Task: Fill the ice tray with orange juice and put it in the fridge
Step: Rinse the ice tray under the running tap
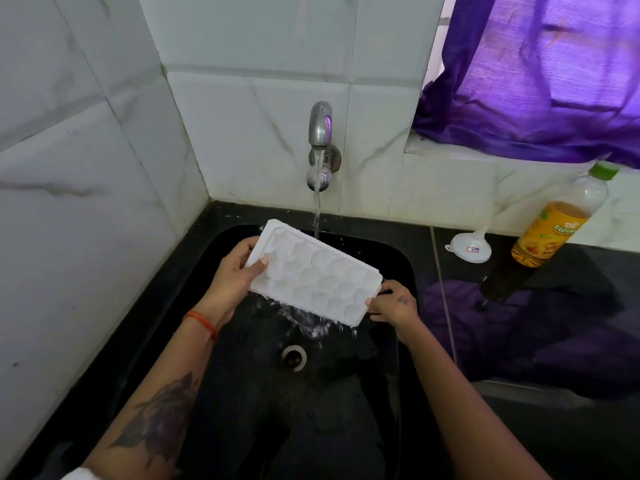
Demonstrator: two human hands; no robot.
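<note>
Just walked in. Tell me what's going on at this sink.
A person is rinsing a white ice tray over a black sink. The left hand grips one short end, the right hand grips the other, and the tray is tilted so water runs off its near edge. The tap is running. On the counter to the right stand an orange juice bottle, part full with its cap on, and a white funnel. No juice is in the tray yet.

Ice tray over the sink, below the tap; funnel and juice bottle right, on the counter
</note>
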